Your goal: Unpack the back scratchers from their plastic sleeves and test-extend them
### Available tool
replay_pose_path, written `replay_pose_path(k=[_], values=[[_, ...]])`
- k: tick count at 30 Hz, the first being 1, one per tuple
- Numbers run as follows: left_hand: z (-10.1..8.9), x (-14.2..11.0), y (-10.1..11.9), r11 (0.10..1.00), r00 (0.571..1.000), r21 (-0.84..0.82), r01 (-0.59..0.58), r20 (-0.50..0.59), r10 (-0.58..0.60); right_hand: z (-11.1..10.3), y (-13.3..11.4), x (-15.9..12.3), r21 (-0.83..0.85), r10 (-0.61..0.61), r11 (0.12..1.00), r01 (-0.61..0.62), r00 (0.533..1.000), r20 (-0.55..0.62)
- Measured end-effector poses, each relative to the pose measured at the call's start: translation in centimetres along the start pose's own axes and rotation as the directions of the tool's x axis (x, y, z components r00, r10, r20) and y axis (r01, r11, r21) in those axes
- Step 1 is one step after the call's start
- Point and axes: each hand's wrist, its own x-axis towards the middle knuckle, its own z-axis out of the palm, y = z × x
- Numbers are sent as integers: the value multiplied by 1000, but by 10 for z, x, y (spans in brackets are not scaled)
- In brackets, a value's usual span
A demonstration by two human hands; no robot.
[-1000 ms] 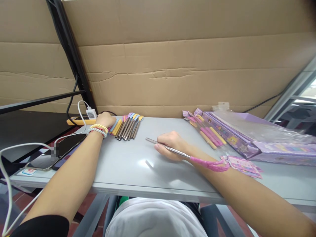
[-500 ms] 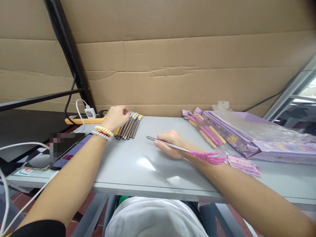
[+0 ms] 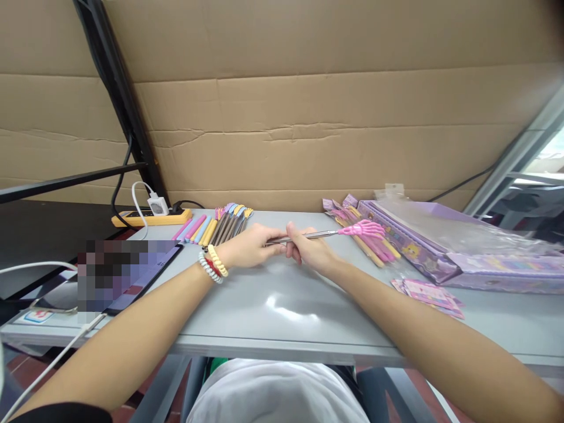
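At centre, our left hand (image 3: 250, 244) pinches the rod (image 3: 321, 234) near its end; our right hand (image 3: 314, 251) closes around it, probably for steadiness, pink claw (image 3: 363, 229) free.

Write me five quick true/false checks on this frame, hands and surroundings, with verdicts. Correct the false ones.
1. The right hand holds a metal rod with a pink tip. True.

2. The pink tip points toward the left hand. False; it points away from the left hand.

3. Coil bands are on the right wrist. False; the coil bands circle the left wrist.

4. A white charger sits on the yellow power strip. True.

5. The purple box is left of both hands. False; the purple box is to their right.
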Motion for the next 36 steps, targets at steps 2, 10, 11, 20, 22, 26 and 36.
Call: replay_pose_path(k=[2,10,11,20,22,26,36], values=[[0,-1,-2,990,1000,139,-5,1,5,0,0,0,-42,18,999,-17,999,34],[3,1,7,898,999,439,43,-23,-37,0,11,3,-2,48,999,-48,985,163],[4,2,6,863,994,495,103,-70,-79,0,11,4,6,60,998,-61,985,162],[-21,-5,-19,344,612,526,778,-514,-601,-7,4,-1,-459,-135,846,270,942,306],[-28,-9,-26,275,553,518,810,-519,-652,-8,3,-3,-477,-154,813,335,912,379],[-35,-13,-37,232,503,504,832,-509,-698,-9,1,-5,-468,-165,803,367,893,418],[-34,-16,-48,228,495,524,820,-451,-743,-10,-5,-8,-510,-140,777,369,892,430]])
